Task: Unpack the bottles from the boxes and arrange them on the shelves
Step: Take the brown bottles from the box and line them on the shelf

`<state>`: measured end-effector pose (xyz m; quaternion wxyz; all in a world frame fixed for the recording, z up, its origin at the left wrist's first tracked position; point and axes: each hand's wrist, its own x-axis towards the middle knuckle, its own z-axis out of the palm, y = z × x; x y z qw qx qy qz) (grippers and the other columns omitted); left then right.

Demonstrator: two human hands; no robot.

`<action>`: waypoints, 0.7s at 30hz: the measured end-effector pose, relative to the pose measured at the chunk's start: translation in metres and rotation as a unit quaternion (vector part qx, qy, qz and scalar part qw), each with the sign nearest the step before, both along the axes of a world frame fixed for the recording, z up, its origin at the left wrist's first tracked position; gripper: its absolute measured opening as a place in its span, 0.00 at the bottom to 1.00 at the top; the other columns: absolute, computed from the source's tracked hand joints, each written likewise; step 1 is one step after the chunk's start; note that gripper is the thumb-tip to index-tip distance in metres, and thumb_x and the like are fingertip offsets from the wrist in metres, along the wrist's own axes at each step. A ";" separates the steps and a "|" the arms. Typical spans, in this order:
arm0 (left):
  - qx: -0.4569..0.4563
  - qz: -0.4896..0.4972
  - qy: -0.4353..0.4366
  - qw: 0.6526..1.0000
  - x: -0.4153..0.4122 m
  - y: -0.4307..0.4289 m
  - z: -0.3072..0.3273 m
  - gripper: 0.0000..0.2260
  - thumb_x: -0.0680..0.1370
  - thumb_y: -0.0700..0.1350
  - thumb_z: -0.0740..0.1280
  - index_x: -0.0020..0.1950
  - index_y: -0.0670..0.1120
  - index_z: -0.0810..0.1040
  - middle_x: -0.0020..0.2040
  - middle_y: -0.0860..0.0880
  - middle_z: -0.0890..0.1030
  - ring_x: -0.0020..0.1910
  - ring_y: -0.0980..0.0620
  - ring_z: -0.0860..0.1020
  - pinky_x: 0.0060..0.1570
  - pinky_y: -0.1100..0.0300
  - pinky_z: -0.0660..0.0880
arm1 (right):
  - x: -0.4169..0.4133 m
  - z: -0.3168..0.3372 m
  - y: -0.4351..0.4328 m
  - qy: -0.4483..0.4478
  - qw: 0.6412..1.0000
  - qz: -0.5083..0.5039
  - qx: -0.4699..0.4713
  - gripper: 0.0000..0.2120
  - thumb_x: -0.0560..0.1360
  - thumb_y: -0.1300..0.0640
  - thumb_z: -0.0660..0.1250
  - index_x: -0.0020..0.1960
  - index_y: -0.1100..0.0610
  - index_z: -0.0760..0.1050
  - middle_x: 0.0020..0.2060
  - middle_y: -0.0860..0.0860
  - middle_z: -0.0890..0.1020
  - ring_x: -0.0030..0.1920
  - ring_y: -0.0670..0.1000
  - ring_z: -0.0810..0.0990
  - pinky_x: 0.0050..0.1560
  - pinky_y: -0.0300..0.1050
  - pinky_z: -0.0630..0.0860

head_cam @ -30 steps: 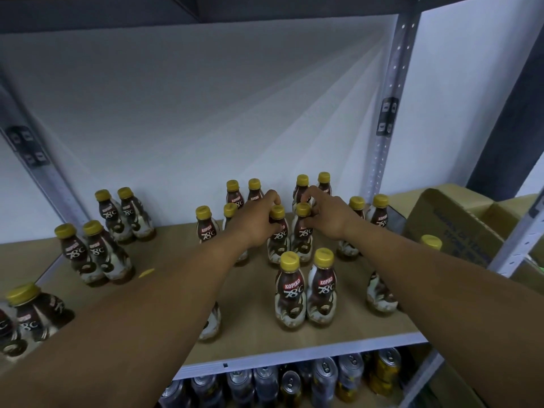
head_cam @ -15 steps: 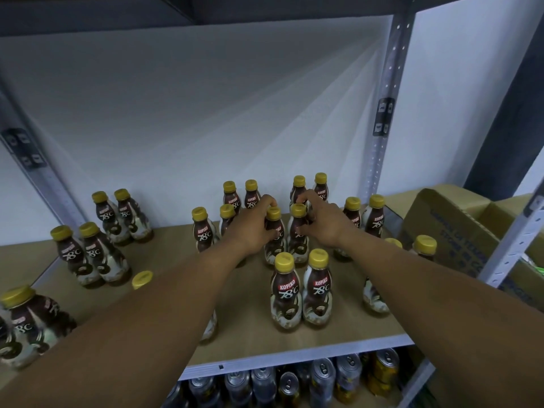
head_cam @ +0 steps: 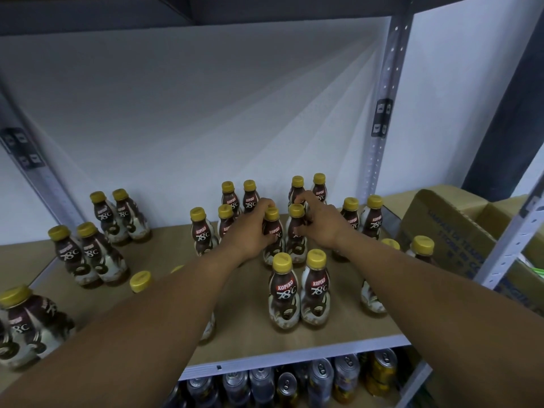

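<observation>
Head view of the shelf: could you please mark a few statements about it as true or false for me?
1. The left hand grips a bottle on the shelf. True.
2. The bottle tops are red. False: the caps are yellow.
3. Cans stand on the level below. True.
4. The cardboard box sits at the shelf's left end. False: it is at the right end.
5. The right hand rests on the box. False: it holds the neighbouring bottle.
</observation>
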<state>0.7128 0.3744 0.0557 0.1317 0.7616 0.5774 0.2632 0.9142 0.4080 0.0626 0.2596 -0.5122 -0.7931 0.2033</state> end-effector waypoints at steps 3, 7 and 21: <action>0.005 0.001 -0.001 1.000 0.001 -0.001 -0.001 0.28 0.77 0.43 0.73 0.71 0.53 0.63 0.53 0.47 0.80 0.46 0.47 0.79 0.44 0.55 0.73 | 0.000 -0.001 0.000 0.006 1.000 0.000 -0.003 0.27 0.73 0.60 0.74 0.66 0.48 0.64 0.34 0.48 0.76 0.37 0.49 0.76 0.36 0.44 0.68; 0.009 -0.001 -0.008 1.000 0.000 -0.002 -0.002 0.28 0.77 0.43 0.73 0.72 0.52 0.63 0.51 0.50 0.78 0.42 0.50 0.77 0.42 0.57 0.70 | 0.001 -0.003 0.001 0.008 1.000 0.000 -0.004 0.29 0.73 0.59 0.75 0.66 0.47 0.63 0.35 0.49 0.76 0.38 0.50 0.78 0.38 0.45 0.70; 0.024 0.001 -0.028 0.999 0.002 -0.004 -0.005 0.28 0.77 0.43 0.73 0.72 0.51 0.64 0.60 0.46 0.80 0.52 0.46 0.80 0.48 0.54 0.75 | 0.003 -0.005 0.003 0.014 1.000 -0.001 -0.003 0.29 0.73 0.59 0.75 0.66 0.47 0.64 0.35 0.47 0.75 0.36 0.50 0.76 0.38 0.44 0.69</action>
